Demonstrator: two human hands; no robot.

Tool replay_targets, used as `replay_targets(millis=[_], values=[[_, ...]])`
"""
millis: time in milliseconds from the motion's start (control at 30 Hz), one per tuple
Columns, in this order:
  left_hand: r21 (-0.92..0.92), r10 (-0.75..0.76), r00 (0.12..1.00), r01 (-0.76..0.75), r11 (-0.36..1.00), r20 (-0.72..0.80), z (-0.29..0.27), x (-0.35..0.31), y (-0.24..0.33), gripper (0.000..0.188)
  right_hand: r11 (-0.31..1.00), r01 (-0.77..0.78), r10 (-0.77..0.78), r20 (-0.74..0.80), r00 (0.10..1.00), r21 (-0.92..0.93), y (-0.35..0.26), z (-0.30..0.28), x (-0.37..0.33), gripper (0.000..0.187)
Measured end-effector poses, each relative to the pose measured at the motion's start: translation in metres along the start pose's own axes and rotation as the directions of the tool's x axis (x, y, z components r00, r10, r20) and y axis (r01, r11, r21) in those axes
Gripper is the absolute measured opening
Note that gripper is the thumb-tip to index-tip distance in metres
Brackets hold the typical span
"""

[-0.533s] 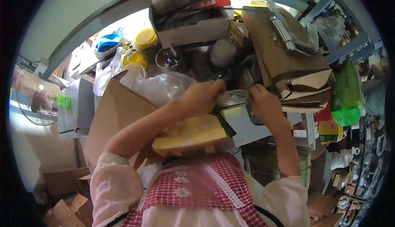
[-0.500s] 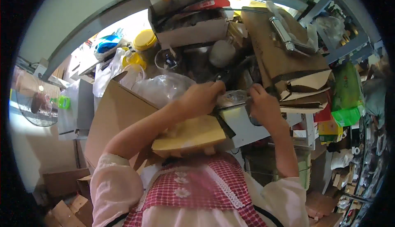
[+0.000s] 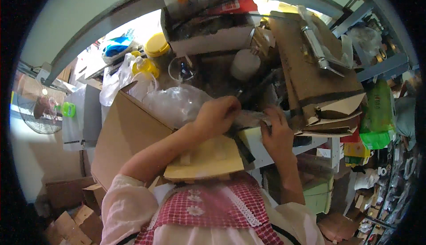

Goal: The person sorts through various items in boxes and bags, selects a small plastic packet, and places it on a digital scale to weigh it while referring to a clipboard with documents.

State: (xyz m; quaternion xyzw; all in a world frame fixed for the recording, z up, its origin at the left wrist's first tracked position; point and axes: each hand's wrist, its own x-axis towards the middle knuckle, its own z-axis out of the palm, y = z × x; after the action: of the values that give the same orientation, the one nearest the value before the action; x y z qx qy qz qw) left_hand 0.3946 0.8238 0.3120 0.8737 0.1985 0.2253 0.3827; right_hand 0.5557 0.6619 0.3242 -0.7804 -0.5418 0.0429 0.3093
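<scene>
A small clear plastic bag point(image 3: 249, 119) is stretched between my hands over the near edge of the cluttered worktop. My left hand point(image 3: 217, 115) is closed, with the bag's left end at its curled fingers. At the other end, my right hand point(image 3: 278, 134) pinches the plastic between thumb and fingers. What the bag contains is too blurred to tell. Left of my left hand lies a bigger, puffed clear plastic bag point(image 3: 175, 99). Below my left forearm is a yellow cardboard piece point(image 3: 208, 158), close to my apron. A whitish round bottle point(image 3: 245, 64) stands beyond my hands.
A brown cardboard sheet point(image 3: 128, 134) leans at the left. Flattened cardboard point(image 3: 321, 85) is stacked at the right, with a chrome metal handle point(image 3: 314, 45) on top. Behind stand a clear cup point(image 3: 181, 69), a yellow-lidded tub point(image 3: 156, 45) and an open white box point(image 3: 211, 42).
My right hand has come nearer and turned, its fingers now lower over the plastic. The left hand has shifted slightly left and nearer. The view has moved a little.
</scene>
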Motion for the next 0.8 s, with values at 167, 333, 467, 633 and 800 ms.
replay_targets(millis=[167, 333, 467, 633, 800], values=[[0.131, 0.056, 0.997, -0.063, 0.989, 0.059, 0.001, -0.009, 0.018, 0.025, 0.990, 0.129, -0.121, -0.114, 0.986, 0.065, -0.029, 0.016, -0.003, 0.026], [0.035, 0.020, 0.999, -0.021, 0.999, 0.028, 0.001, -0.012, 0.016, 0.023, 0.994, 0.075, -0.069, -0.078, 0.995, 0.079, -0.026, 0.032, -0.007, 0.025], [-0.019, -0.005, 0.999, 0.005, 1.000, 0.040, -0.001, -0.012, 0.009, 0.018, 0.990, 0.116, -0.110, -0.076, 0.991, 0.082, -0.026, 0.037, -0.001, 0.025], [0.015, 0.006, 0.994, -0.008, 1.000, 0.109, -0.001, -0.010, 0.005, 0.017, 0.991, 0.078, -0.077, -0.018, 0.997, 0.110, -0.024, 0.038, -0.004, 0.025], [0.089, 0.050, 0.976, -0.070, 0.994, 0.212, -0.002, -0.006, 0.006, 0.020, 0.993, 0.074, -0.077, 0.036, 0.996, 0.089, -0.022, 0.039, -0.006, 0.025]])
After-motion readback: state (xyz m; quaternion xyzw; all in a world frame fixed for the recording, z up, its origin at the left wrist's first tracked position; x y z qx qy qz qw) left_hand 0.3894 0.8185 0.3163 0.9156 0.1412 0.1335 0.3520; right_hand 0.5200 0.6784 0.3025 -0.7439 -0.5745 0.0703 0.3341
